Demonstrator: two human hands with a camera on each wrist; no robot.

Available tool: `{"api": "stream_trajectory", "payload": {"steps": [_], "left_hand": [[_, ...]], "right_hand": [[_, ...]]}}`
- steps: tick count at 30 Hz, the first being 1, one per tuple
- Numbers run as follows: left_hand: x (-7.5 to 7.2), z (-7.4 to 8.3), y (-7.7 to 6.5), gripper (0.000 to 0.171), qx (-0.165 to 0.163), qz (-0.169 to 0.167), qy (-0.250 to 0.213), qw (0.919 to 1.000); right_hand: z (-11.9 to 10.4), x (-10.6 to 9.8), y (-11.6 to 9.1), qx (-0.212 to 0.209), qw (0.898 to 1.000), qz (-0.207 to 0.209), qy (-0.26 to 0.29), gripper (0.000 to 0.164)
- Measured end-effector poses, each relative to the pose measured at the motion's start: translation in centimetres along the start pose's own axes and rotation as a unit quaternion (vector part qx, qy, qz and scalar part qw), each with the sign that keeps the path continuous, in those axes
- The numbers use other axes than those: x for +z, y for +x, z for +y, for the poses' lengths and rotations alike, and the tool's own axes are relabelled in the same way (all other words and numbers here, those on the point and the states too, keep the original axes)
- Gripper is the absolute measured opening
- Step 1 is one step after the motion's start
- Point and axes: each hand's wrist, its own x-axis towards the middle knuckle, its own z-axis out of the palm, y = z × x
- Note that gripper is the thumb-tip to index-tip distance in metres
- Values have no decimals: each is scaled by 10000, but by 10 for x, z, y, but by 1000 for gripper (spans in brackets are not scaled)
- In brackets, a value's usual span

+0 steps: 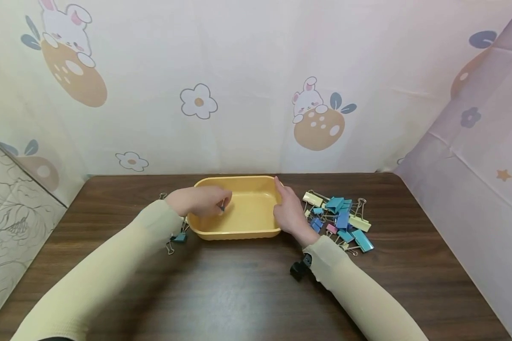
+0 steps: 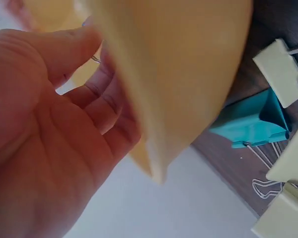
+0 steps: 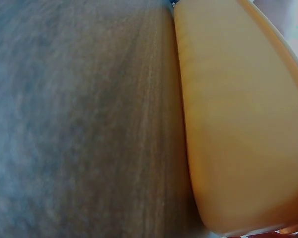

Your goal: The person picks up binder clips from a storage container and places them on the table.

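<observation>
A yellow plastic tray [image 1: 234, 233] stands at the back of the table, its near wall [image 3: 238, 114] filling much of the right wrist view. My left hand [image 1: 206, 199] reaches over its left end and pinches a small blue binder clip [image 1: 222, 207] above the tray floor. Between thumb and fingers, the left wrist view shows only the clip's wire handle [image 2: 95, 59] and a bit of blue. At the tray's right end, my right hand [image 1: 291, 210] holds the rim, index finger stretched along it. Its outer fingers are hidden in the head view.
Right of the tray lies a heap of binder clips [image 1: 342, 219] in teal, blue, cream and pink. More lie to the left, partly behind the left forearm, among them a teal clip [image 2: 253, 118] and a cream clip [image 2: 279, 72]. A patterned curtain [image 1: 247, 128] hangs behind the table.
</observation>
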Motion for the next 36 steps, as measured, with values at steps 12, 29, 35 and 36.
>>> {"api": "stream_trajectory", "payload": {"steps": [12,29,35,36], "left_hand": [[-7,-8,-58,13,277,897,-960,9909],[35,-54,-119,22,-26,1781,-430,9831],[46,-59,-125,22,-474,1838,-152,9817],[47,-59,-127,22,-517,1836,-153,9815]], "right_hand": [[0,-1,-1,12,10000,-25,42,85],[0,-2,0,22,9996,-27,-285,84],[0,-1,0,-36,9999,-5,-131,86],[0,-1,-1,-36,9999,-6,-108,86]]}}
